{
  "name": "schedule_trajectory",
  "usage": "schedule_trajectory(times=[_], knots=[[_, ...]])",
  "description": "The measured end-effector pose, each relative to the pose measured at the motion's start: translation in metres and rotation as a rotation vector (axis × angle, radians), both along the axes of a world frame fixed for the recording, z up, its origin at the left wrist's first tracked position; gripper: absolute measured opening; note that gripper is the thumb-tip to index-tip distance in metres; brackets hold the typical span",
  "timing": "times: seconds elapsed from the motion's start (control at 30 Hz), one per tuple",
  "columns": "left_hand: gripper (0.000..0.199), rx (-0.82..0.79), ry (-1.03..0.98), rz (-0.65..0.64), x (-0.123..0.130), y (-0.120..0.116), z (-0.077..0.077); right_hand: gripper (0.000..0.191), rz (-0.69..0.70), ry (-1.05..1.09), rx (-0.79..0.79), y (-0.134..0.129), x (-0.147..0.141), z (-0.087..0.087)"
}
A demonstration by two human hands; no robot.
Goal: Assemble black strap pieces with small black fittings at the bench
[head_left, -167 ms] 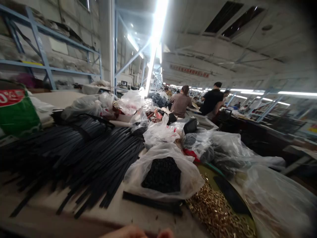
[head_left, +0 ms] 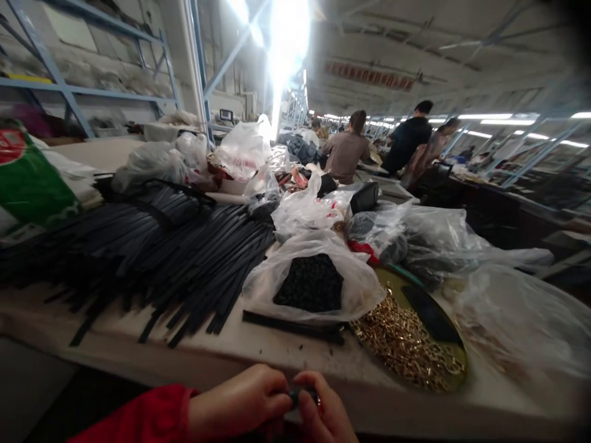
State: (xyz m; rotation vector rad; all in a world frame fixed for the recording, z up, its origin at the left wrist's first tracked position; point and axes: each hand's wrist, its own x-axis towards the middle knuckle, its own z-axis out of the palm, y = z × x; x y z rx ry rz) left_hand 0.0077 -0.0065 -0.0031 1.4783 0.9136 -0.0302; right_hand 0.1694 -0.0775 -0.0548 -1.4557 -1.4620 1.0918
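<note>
My left hand [head_left: 252,400], in a red sleeve, is at the bottom centre with its fingers pinched on a small dark piece [head_left: 295,397]. Facing it, my right hand [head_left: 323,409] grips the same piece between thumb and fingers. Both hands are in front of the table's near edge. Just beyond them lies a black strip [head_left: 290,327], below an open plastic bag [head_left: 258,289] of small black pieces [head_left: 309,283]. A round tray [head_left: 457,378] of gold-coloured metal pieces [head_left: 406,338] sits to the right.
Long black strips [head_left: 198,258] cover the table's left side. A green bag [head_left: 32,184] stands at far left. Clear plastic bags [head_left: 521,307] lie at right and behind. A blue rack [head_left: 50,67] is at back left. Several people are beyond the table, one in brown [head_left: 348,151].
The view has tilted down, so the table and its things appear higher. Both hands, barely visible at the bottom edge before, now show with the small dark piece between them.
</note>
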Motion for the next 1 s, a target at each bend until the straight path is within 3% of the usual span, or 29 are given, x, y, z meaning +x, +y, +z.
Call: schedule_trajectory(times=[0.13,0.23,0.37,0.53,0.63,0.73,0.87,1.0], knots=[[0.032,0.188,0.045,-0.047,0.010,-0.004,0.003,0.041,0.032,0.043,-0.056,-0.004,0.002,-0.001],[0.032,0.202,0.027,-0.092,0.013,-0.003,0.005,0.039,-0.018,0.034,-0.068,-0.004,0.009,0.006],[0.035,0.224,0.034,-0.130,0.016,-0.007,0.007,0.035,-0.020,-0.003,0.001,-0.009,0.008,0.011],[0.035,0.442,0.065,-0.206,0.024,0.000,0.005,0.034,-0.045,-0.061,0.039,-0.001,0.014,0.006],[0.027,0.709,0.170,-0.132,0.032,0.021,-0.007,0.035,-0.210,-0.295,0.071,0.021,0.043,0.001],[0.021,0.933,0.214,-0.046,0.042,0.040,-0.024,0.037,-0.333,-0.676,0.230,0.045,0.074,-0.009],[0.019,1.058,0.214,-0.050,0.043,0.047,-0.041,0.043,-0.204,-1.008,0.544,0.062,0.090,-0.033],[0.028,1.250,0.237,0.042,0.010,0.062,-0.028,0.043,-0.007,-1.151,0.666,0.072,0.096,-0.055]])
